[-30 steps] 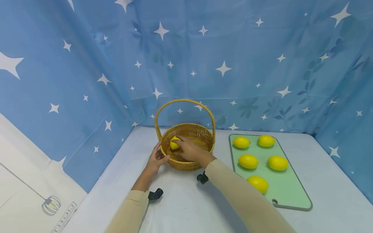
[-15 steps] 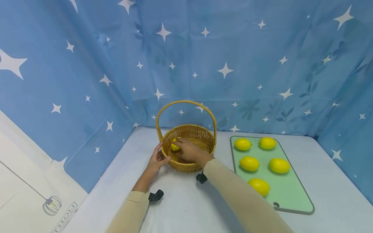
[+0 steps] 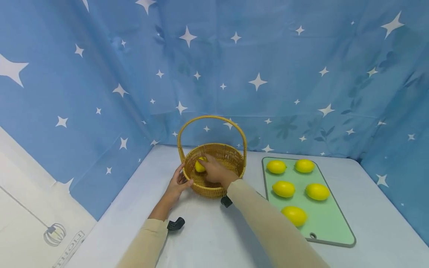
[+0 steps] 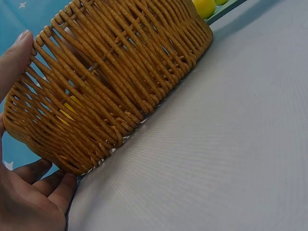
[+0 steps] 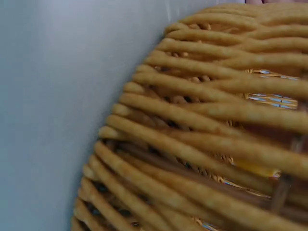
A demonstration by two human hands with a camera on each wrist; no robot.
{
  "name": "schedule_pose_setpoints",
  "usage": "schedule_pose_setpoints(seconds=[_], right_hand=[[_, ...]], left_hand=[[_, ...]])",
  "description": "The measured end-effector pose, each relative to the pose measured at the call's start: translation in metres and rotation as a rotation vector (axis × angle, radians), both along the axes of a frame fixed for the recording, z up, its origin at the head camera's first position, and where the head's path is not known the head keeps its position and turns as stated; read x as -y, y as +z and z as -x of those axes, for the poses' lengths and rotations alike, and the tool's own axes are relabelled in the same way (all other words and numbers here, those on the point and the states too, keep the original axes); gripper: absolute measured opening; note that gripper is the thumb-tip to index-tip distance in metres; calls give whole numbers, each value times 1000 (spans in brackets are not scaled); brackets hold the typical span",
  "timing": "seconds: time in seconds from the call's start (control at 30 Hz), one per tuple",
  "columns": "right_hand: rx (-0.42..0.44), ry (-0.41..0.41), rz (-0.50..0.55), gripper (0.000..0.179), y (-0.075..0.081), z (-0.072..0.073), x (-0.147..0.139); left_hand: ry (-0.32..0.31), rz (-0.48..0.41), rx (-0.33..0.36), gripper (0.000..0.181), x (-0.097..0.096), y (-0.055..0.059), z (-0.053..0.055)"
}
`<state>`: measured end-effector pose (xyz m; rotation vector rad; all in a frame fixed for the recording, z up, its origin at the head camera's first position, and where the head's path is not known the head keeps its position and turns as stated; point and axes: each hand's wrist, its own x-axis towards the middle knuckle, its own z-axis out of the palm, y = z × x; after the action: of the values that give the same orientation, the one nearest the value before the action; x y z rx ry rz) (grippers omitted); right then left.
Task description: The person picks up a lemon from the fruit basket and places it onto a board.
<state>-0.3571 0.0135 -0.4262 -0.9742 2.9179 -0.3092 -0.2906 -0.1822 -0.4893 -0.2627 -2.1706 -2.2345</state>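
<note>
A wicker basket [image 3: 209, 192] with a tall arched handle stands on the table in the head view. My left hand [image 3: 174, 188] holds its left side. In the left wrist view, the left thumb [image 4: 17, 57] lies at the rim and the other fingers [image 4: 60, 190] touch the wall near the base. Inside the basket is a yellow lemon [image 3: 199, 166], near the left wall. My right hand [image 3: 216, 171] reaches in over the front rim with its fingers at the lemon, which they partly cover. The right wrist view shows mostly the basket's woven wall [image 5: 192, 106].
To the right lies a green board [image 3: 330, 219] with a grey edge, bearing several lemons, among them a front one [image 3: 294, 216] and a back right one [image 3: 304, 165]. Behind the table [image 3: 207, 242] hangs a blue curtain [image 3: 285, 48] with white stars.
My right hand has shifted slightly left, and its fingers lie differently at the lemon. The left hand keeps its place on the basket. The head view has moved a little.
</note>
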Motion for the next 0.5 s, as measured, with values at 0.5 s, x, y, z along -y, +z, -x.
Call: schedule_pose_setpoints(seconds=[0.5], right_hand=[[-10, -44, 46, 70, -5, 6, 4]], left_hand=[[1, 16, 18, 80, 5, 2, -2]])
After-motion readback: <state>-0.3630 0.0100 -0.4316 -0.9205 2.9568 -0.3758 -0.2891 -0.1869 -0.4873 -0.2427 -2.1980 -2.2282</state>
